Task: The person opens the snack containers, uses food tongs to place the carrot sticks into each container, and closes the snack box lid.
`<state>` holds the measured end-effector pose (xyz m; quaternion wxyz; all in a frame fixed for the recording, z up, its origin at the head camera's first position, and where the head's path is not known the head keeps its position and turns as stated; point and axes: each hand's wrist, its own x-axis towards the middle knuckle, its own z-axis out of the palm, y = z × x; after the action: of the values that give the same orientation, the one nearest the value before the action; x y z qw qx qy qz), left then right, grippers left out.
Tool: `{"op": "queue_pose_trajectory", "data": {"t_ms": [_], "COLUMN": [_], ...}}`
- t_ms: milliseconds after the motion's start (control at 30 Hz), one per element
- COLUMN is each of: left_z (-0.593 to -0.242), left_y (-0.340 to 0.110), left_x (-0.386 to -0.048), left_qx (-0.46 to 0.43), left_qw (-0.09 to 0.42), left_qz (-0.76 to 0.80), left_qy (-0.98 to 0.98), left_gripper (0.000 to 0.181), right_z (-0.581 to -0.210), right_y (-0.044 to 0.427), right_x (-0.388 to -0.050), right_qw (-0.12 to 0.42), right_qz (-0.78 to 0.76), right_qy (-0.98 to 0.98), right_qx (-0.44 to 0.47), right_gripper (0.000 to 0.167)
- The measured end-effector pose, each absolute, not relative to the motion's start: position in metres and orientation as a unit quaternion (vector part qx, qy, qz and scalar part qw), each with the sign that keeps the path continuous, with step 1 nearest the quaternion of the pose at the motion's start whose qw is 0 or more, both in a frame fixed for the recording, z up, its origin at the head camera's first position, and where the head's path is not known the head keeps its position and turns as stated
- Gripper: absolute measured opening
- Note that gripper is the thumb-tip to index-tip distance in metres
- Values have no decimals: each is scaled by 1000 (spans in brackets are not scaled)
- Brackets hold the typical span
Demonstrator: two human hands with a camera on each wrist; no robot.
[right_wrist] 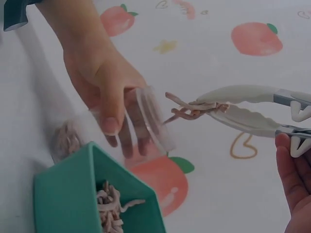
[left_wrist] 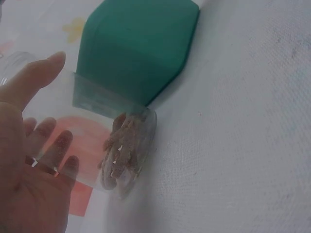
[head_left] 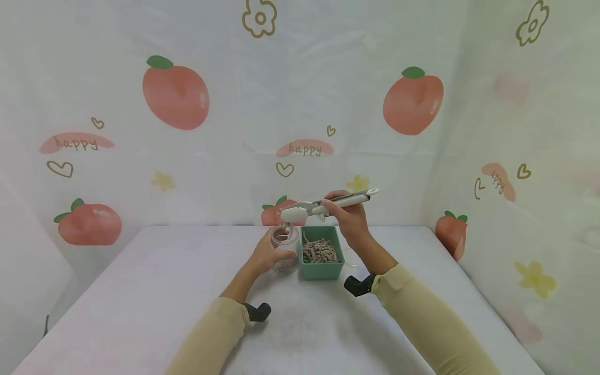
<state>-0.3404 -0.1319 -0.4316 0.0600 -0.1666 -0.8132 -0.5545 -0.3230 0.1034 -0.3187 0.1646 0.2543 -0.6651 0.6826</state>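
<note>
My left hand [head_left: 266,257] is wrapped around a clear jar [head_left: 291,249], thumb on the near side and fingers behind it. Some brownish-pink twisted strips [left_wrist: 124,153] lie at the jar's bottom. With my right hand [head_left: 352,221] I grip white and grey kitchen tongs [head_left: 344,202], held over the jar's open mouth. A small bunch of the strips [right_wrist: 197,110] is pinched in the tongs' tips, hanging just above the rim in the right wrist view. Directly right of the jar stands a green box [head_left: 323,272] with a pile of the same strips [head_left: 321,251] inside.
A white-covered table [head_left: 187,307] carries the jar and box. Behind it hangs a white backdrop [head_left: 234,172] printed with peaches, and it continues down the right side. Black wrist devices [head_left: 360,285] sit on both forearms.
</note>
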Motion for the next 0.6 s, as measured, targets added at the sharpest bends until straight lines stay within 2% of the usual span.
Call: {"op": "queue_pose_trajectory", "data": {"t_ms": [367, 600], "left_z": [-430, -433], "left_y": [-131, -132], "left_x": [-338, -340], "left_qx": [-156, -160], "left_qw": [67, 61], "left_qz": [-544, -551], "left_qy": [-822, -816], "left_gripper": [84, 82], "right_z": [-330, -322], "right_y": [99, 93], "right_x": [-319, -302], "right_qw": [174, 178], "right_qz": [676, 678], "right_qy": [-668, -664], "right_qx": [257, 258], "right_gripper": [20, 18]}}
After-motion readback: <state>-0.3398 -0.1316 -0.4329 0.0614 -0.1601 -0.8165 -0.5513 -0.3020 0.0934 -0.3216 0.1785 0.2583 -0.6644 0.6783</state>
